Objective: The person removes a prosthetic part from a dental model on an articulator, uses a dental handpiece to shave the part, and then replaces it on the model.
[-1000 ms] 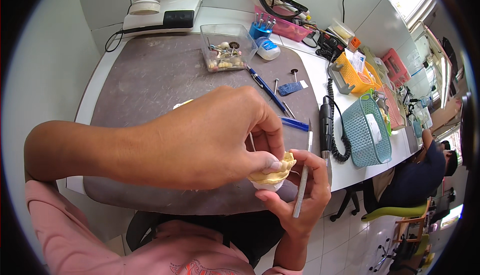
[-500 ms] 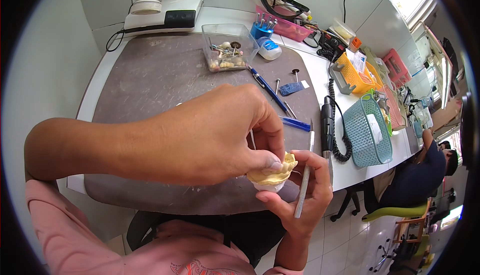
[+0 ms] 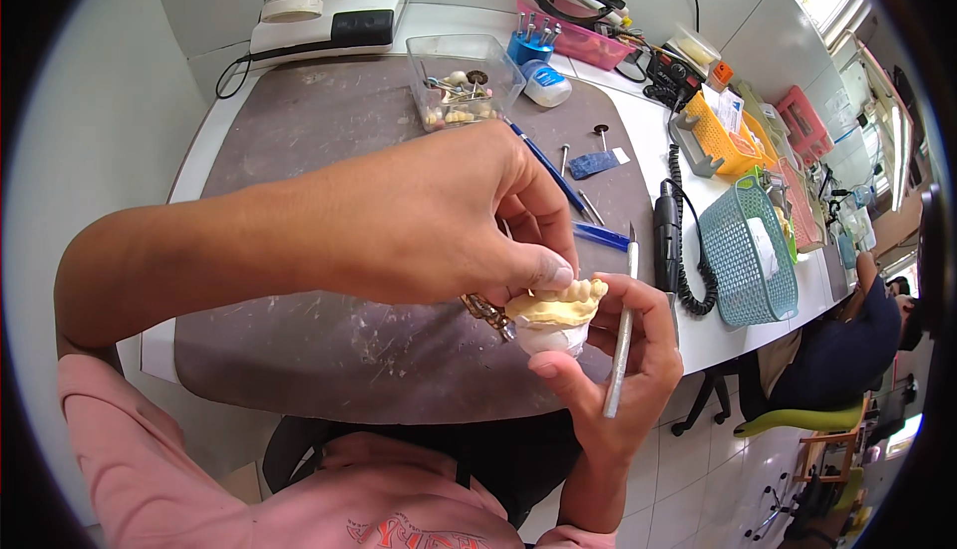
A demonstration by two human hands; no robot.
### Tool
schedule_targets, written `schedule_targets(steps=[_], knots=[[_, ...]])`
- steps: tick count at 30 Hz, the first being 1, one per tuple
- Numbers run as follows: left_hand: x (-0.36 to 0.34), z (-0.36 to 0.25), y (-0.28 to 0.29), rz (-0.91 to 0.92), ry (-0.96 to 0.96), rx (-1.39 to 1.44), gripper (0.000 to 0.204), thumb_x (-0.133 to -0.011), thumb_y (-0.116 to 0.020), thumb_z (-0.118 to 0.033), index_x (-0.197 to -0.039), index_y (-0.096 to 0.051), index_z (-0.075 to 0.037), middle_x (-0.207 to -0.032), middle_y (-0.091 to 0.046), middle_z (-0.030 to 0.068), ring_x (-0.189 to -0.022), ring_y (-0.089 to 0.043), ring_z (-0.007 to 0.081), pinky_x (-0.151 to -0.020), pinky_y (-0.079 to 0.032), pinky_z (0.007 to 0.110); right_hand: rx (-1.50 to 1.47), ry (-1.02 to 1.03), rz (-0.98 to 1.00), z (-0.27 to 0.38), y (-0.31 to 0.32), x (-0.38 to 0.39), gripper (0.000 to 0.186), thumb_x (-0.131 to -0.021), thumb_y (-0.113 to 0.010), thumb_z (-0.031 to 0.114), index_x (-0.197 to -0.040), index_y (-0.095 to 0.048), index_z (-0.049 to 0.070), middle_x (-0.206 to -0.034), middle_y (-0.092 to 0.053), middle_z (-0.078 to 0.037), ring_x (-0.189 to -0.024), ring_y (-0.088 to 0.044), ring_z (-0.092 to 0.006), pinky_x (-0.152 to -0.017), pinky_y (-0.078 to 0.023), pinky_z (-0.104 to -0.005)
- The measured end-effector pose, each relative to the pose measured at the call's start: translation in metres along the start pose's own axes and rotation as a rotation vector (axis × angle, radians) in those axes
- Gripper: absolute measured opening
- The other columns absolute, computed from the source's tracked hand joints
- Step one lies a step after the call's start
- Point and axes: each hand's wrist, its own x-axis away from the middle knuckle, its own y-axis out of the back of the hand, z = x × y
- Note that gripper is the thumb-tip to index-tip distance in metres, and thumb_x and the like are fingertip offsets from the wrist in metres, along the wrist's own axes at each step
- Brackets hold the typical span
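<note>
My right hand (image 3: 643,365) grips a dental cast (image 3: 550,312), with a cream-yellow row of teeth on a white base. Tucked across the same palm is a slim metal craft knife (image 3: 622,355), its blade pointing away from me. My left hand (image 3: 464,225) reaches over from the left, thumb and fingertips pinched at the top of the teeth. Whatever is between those fingertips, if anything, is hidden. Beside the cast, partly covered by my left hand, a shiny brownish metal piece (image 3: 486,317) shows; its kind is unclear.
A clear plastic box (image 3: 464,55) of small parts stands at the back of the grey mat (image 3: 299,369). Pens, a blue scrap (image 3: 595,164) and a black handpiece (image 3: 666,240) lie to the right. Beyond are a teal basket (image 3: 743,260), a yellow basket (image 3: 728,140) and a seated person (image 3: 837,340).
The cast has tilted, showing more of its white base and tooth row. My left hand has risen slightly, uncovering the metal piece. The whole view has shifted a little.
</note>
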Motion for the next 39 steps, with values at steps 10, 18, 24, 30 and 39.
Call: schedule_targets(steps=[10,18,24,30,39], knots=[[-0.005,-0.002,-0.002,-0.024,-0.030,-0.020,0.028,-0.095,-0.074,-0.022,-0.104,-0.075,0.005,-0.087,-0.074,0.0081,-0.077,-0.067,0.0098,-0.073,-0.055,0.027,-0.004,-0.021,0.005,-0.002,0.000,-0.002,0.072,-0.064,-0.101,0.027,-0.116,-0.061,-0.003,-0.097,-0.074,-0.010,-0.091,-0.075,-0.0184,-0.083,-0.062,-0.0321],[-0.009,-0.001,-0.003,-0.131,-0.132,-0.199,0.023,-0.095,-0.069,-0.016,-0.106,-0.073,0.004,-0.095,-0.073,0.0072,-0.086,-0.067,0.0112,-0.080,-0.055,0.029,-0.052,-0.050,0.032,-0.003,0.006,-0.001,0.071,-0.065,-0.100,0.023,-0.117,-0.061,-0.002,-0.099,-0.074,-0.011,-0.092,-0.075,-0.0195,-0.086,-0.061,-0.0323],[0.017,0.027,0.033,-0.580,-0.298,-0.616,0.012,-0.091,-0.068,-0.004,-0.101,-0.071,0.002,-0.095,-0.069,0.0066,-0.087,-0.065,0.0129,-0.080,-0.053,0.027,0.103,-0.085,0.157,-0.012,0.024,0.005,0.067,-0.063,-0.098,0.017,-0.117,-0.061,0.000,-0.105,-0.072,-0.011,-0.090,-0.074,-0.0193,-0.081,-0.061,-0.0315],[0.048,0.103,0.065,-0.825,-0.138,-0.853,0.013,-0.089,-0.068,0.002,-0.102,-0.069,0.003,-0.093,-0.064,0.0092,-0.086,-0.066,0.0172,-0.078,-0.052,0.030,0.312,0.067,0.189,-0.008,0.026,0.008,0.064,-0.061,-0.098,0.018,-0.113,-0.063,0.004,-0.100,-0.068,-0.008,-0.080,-0.069,-0.0218,-0.069,-0.056,-0.0344],[0.062,0.117,0.049,-0.950,-0.219,-0.892,0.028,-0.091,-0.070,-0.003,-0.119,-0.068,0.000,-0.101,-0.068,0.0127,-0.089,-0.068,0.0267,-0.084,-0.055,0.035,0.346,0.151,0.213,-0.004,0.019,0.008,0.060,-0.061,-0.096,0.014,-0.110,-0.061,0.007,-0.100,-0.069,-0.008,-0.085,-0.069,-0.0268,-0.074,-0.056,-0.0370]])
